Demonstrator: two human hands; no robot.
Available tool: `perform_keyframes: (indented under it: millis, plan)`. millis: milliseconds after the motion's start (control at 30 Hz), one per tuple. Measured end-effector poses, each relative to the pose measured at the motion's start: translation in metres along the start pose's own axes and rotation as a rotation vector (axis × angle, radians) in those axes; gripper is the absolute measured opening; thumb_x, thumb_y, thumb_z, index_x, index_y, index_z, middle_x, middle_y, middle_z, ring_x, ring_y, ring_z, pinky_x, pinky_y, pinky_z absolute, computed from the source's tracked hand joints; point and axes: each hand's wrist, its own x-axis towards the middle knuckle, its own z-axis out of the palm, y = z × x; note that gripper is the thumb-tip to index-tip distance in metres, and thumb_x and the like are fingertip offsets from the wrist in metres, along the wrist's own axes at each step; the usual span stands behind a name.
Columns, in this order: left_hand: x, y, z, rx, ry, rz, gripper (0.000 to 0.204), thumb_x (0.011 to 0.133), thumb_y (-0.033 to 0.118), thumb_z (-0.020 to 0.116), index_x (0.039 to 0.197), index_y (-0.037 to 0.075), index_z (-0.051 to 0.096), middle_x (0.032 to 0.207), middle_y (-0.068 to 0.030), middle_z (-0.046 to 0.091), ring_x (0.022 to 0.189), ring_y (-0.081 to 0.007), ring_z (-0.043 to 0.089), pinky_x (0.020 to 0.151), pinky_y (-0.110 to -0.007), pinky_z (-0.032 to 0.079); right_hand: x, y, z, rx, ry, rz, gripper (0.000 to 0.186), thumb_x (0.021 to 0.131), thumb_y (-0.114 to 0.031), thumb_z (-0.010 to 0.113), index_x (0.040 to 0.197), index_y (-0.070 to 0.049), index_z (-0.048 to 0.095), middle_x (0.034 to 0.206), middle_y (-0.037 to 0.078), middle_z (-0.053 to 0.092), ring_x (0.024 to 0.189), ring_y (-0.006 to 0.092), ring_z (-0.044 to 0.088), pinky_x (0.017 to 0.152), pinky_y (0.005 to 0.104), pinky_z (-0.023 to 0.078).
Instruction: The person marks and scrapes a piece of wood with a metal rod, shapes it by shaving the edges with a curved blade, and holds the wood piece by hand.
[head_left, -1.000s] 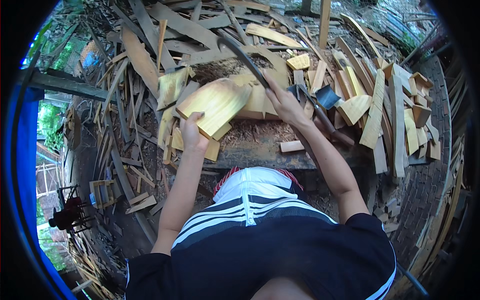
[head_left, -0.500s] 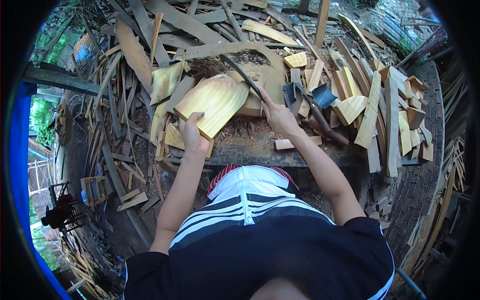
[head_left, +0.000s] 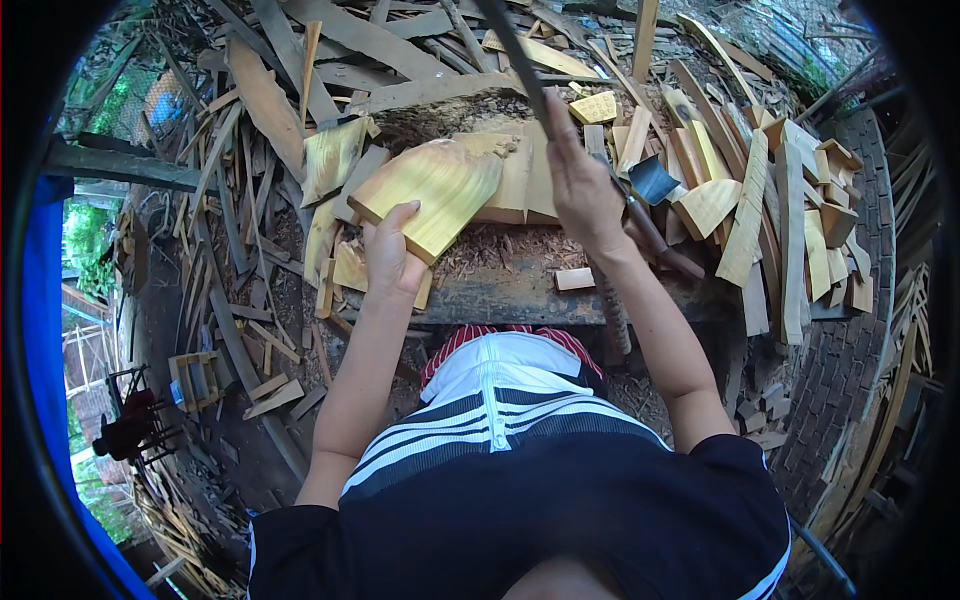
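My left hand (head_left: 390,255) grips a pale yellow wooden board (head_left: 443,190) with a curved top, held tilted over a pale wooden block (head_left: 510,200) on the bench. My right hand (head_left: 585,200) is closed round a long dark blade tool (head_left: 522,52), raised diagonally above and right of the board; its long grip (head_left: 615,320) runs down behind my wrist. Right of that hand lies another tool with a dark curved blade (head_left: 652,183) and a brown wooden handle (head_left: 678,261), among cut wood pieces.
A worn bench (head_left: 470,312) with shavings spans the space before me. Piles of planks (head_left: 265,110) and offcuts (head_left: 800,230) surround it. A wooden post (head_left: 643,40) stands at the back, a dark beam (head_left: 130,164) at left, and blue sheeting (head_left: 45,300) along the left edge.
My right hand and the long blade have risen and moved slightly right, the blade's tip now near the top edge. My left hand and board have shifted only slightly.
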Motion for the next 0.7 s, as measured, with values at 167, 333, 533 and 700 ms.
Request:
perform_keyframes:
  millis: [167, 333, 533, 700]
  plan:
    - [0.003, -0.005, -0.003, 0.016, 0.015, 0.012, 0.060, 0.081, -0.010, 0.052, 0.138, -0.001, 0.036, 0.130, -0.0195, 0.051, 0.119, -0.0345, 0.056, 0.097, -0.045, 0.053, -0.045, 0.053, 0.028, -0.403, -0.602, 0.362, 0.054, 0.101, -0.026, 0.039, 0.152, -0.029, 0.022, 0.086, 0.034, 0.063, 0.079, 0.0501, 0.063, 0.074, 0.0554, 0.049]
    - [0.006, -0.011, -0.005, 0.037, -0.023, 0.060, 0.058, 0.083, -0.008, 0.054, 0.138, -0.002, 0.037, 0.130, -0.0200, 0.051, 0.117, -0.0342, 0.056, 0.097, -0.047, 0.052, -0.032, 0.076, 0.020, -0.112, -0.609, 0.489, 0.055, 0.102, -0.028, 0.040, 0.153, -0.031, 0.020, 0.094, 0.037, 0.063, 0.087, 0.0507, 0.063, 0.078, 0.0529, 0.048]
    - [-0.002, -0.003, -0.007, 0.056, -0.046, 0.049, 0.058, 0.081, -0.011, 0.051, 0.137, -0.002, 0.037, 0.128, -0.0177, 0.052, 0.117, -0.0317, 0.057, 0.097, -0.042, 0.053, 0.006, -0.011, -0.008, -0.087, -0.217, 0.115, 0.055, 0.101, -0.027, 0.043, 0.152, -0.028, 0.022, 0.081, 0.029, 0.064, 0.075, 0.0478, 0.063, 0.067, 0.0536, 0.047]
    - [-0.003, -0.008, -0.001, 0.062, -0.015, 0.065, 0.058, 0.081, -0.012, 0.052, 0.137, -0.001, 0.037, 0.129, -0.0173, 0.052, 0.117, -0.0304, 0.057, 0.097, -0.040, 0.052, -0.037, 0.038, 0.024, -0.346, -0.396, 0.194, 0.056, 0.101, -0.027, 0.042, 0.153, -0.026, 0.022, 0.075, 0.028, 0.062, 0.068, 0.0461, 0.063, 0.064, 0.0529, 0.048]
